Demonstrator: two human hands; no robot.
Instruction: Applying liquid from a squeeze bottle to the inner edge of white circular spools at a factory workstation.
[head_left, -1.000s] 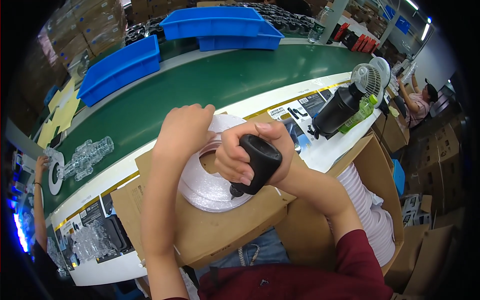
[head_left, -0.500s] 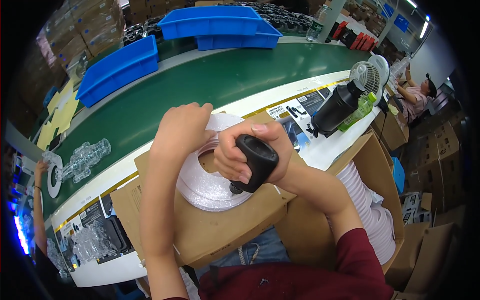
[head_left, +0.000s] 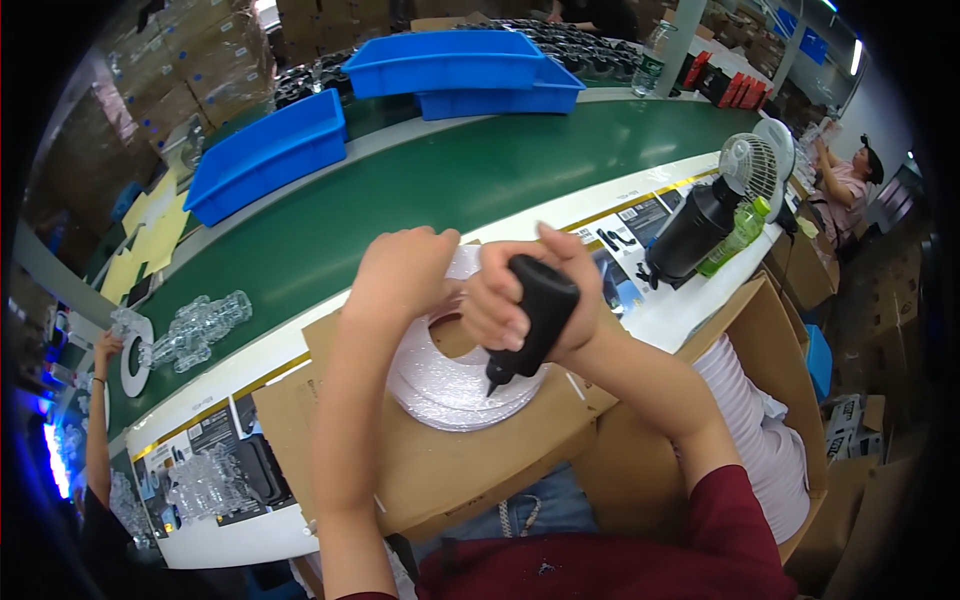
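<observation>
A stack of glittery white rings (head_left: 440,385) lies on a flat brown cardboard box (head_left: 400,470) in front of me. My left hand (head_left: 405,272) grips the far left side of the stack, its fingers curled and partly hidden. In my right hand (head_left: 535,300) is a black squeeze bottle with a pointed nozzle (head_left: 545,310), held upside down. The nozzle tip points down at the near right face of the top ring; whether it touches, I cannot tell.
A green conveyor belt (head_left: 400,195) runs behind, carrying blue trays (head_left: 265,155) and clear plastic packaging (head_left: 205,330). A co-worker's hand (head_left: 108,345) reaches to another white ring (head_left: 138,360) at left. A black bottle (head_left: 692,235), green bottle (head_left: 738,237) and fan (head_left: 750,165) stand right. An open carton (head_left: 805,420) holds white rings (head_left: 750,430).
My right hand has tipped the black bottle more upright, so its nozzle now shows over the ring. My left hand keeps its hold. The whole view has shifted slightly.
</observation>
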